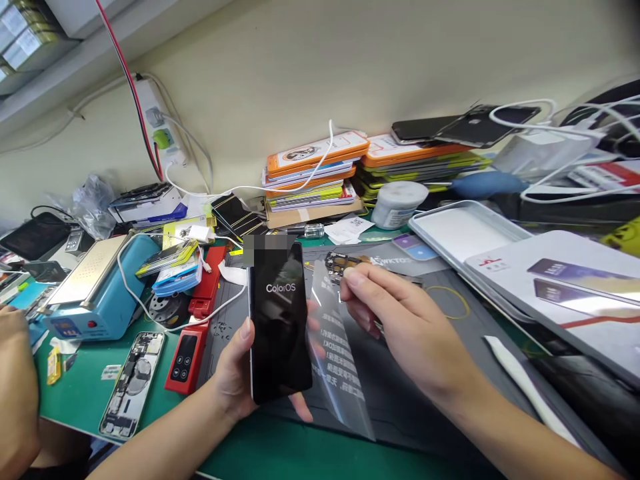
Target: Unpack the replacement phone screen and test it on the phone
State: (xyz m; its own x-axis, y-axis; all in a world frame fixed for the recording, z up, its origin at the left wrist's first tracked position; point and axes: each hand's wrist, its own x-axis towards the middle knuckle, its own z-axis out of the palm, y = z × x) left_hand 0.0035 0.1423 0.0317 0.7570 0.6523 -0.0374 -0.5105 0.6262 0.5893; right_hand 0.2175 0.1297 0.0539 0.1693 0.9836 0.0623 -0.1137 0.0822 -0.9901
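Note:
My left hand (235, 363) is wrapped round a black smartphone (280, 333), tilted upright, its dark screen showing "ColorOS". Along the phone's right side stands a clear plastic film (343, 373) with mirrored white print; some of my left fingers show through it. My right hand (395, 313) is closed in a pinch just right of the film's upper edge. Whether its fingertips hold the film or something smaller is hidden. Behind those fingertips a small circuit board (337, 261) lies on the dark work mat (425, 407).
An opened phone (134, 383) and a red device (185, 360) lie left, near a blue heating machine (107, 293). Stacked boxes (315, 160) and a white tub (399, 203) stand behind. Right are a metal tin (465, 227) and white tweezers-like strip (530, 387). Another person's arm (17, 387) is far left.

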